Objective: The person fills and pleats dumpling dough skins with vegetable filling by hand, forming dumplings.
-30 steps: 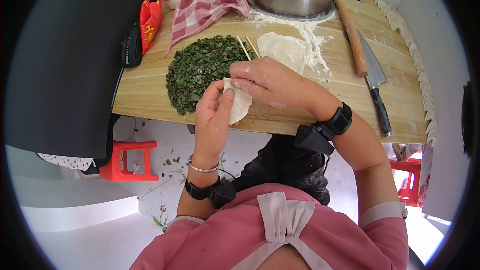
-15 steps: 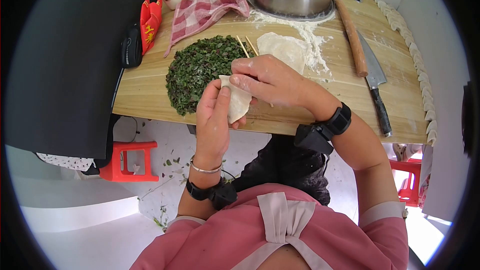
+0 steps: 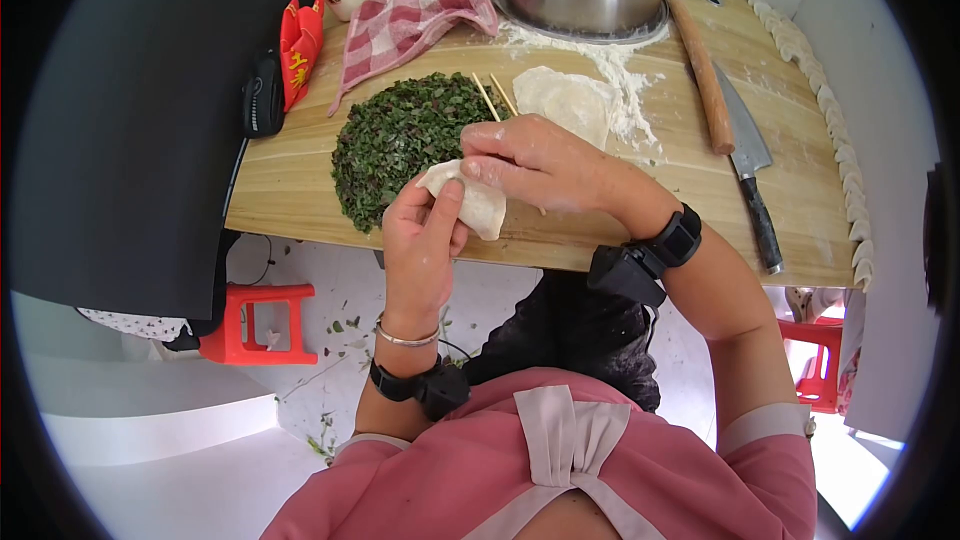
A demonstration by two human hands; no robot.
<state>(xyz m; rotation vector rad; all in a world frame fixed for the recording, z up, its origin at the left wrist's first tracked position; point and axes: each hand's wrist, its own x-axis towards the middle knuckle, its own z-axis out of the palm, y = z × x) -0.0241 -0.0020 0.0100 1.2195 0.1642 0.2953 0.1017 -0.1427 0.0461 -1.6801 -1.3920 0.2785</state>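
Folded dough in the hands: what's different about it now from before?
The folded dough has turned: its top end swung left, so it slants more now. The left hand shifted slightly left with it, not letting go; the right hand stays at the upper edge. The chopped greens, rolling pin and knife stayed put.

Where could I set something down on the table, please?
The table is mostly bare between the right forearm and the knife, left of the chopped greens, and, lightly dusted, between the knife and the dumpling row. It is crowded just beyond the right hand, where chopsticks, dough wrappers and flour sit close.
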